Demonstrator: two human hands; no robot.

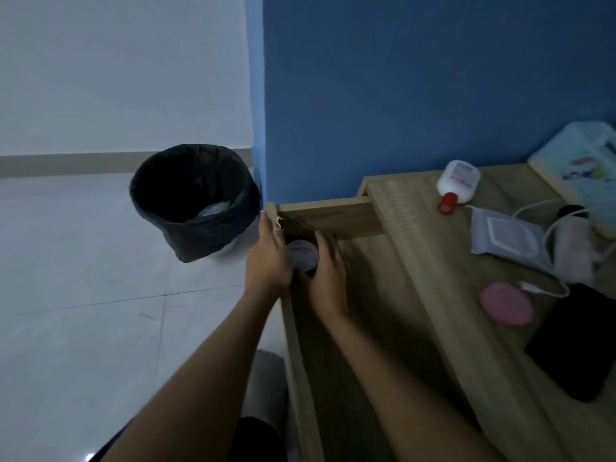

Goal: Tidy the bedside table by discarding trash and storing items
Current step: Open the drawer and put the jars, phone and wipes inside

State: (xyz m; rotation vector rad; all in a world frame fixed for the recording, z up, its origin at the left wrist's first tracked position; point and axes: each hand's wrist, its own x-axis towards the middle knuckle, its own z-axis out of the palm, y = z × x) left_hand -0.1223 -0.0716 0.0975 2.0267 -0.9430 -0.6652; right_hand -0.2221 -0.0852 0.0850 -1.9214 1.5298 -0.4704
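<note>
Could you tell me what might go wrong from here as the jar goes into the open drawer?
1. Both hands, left hand and right hand, hold the round jar deep in the drawer's far corner; fingers could get pinched if it closes early.
2. The white cable loops loosely across the tabletop items, so a passing arm might snag it.

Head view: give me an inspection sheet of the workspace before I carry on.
Surface: wooden bedside table top, drawer pulled open.
Job's things: round jar at the drawer's far corner, between both hands.
Clutter: white bottle with red cap, wipes pack, pink round case, black phone, tissue box.
Grippers: left hand and right hand around the jar.
Cables: white cable looping over the top.
Surroundings: black-lined bin on the tiled floor, blue wall.
</note>
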